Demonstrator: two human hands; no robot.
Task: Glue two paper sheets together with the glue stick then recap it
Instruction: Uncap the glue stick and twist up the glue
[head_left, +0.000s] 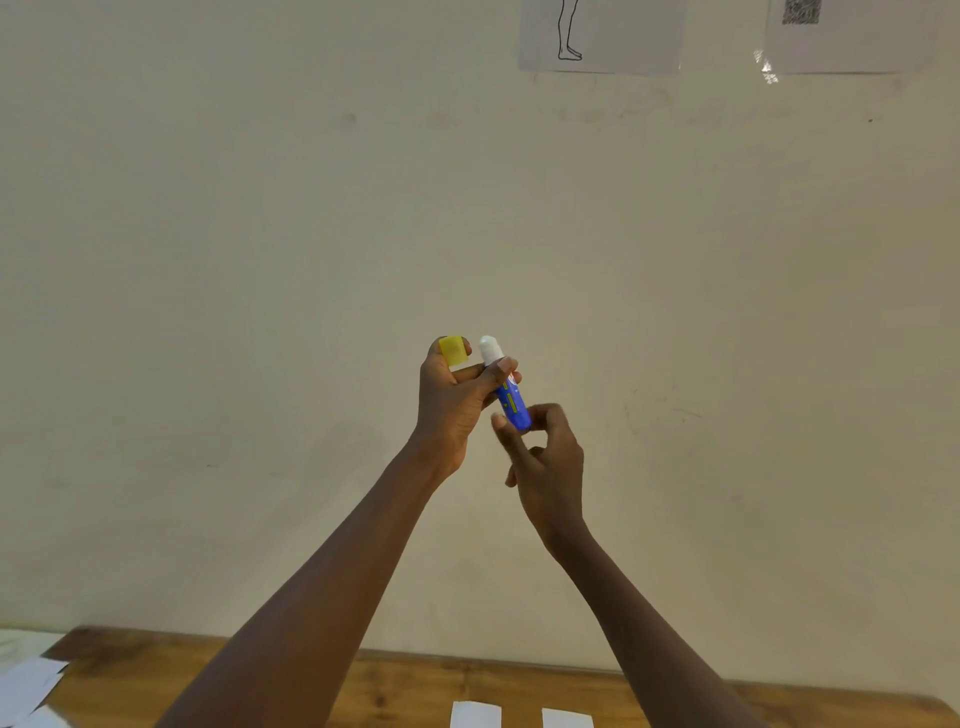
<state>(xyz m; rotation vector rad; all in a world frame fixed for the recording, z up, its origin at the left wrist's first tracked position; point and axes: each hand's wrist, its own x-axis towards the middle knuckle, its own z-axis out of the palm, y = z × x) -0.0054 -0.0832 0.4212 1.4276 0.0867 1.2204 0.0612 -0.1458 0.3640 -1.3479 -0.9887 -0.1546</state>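
I hold a blue glue stick (513, 402) upright in front of the wall, its white glue tip bare at the top. My left hand (451, 410) grips the stick's upper body with thumb and forefinger, and its other fingers hold the yellow cap (453, 351) just left of the tip. My right hand (545, 462) pinches the stick's bottom end with its fingertips. Two small white paper sheets (475, 714) (567, 718) lie side by side on the wooden table (405, 680) at the bottom edge of the view.
More white paper pieces (26, 686) lie at the table's left corner. A beige wall fills the background, with a sheet showing a leg drawing (602, 34) and another printed sheet (847, 34) taped high up.
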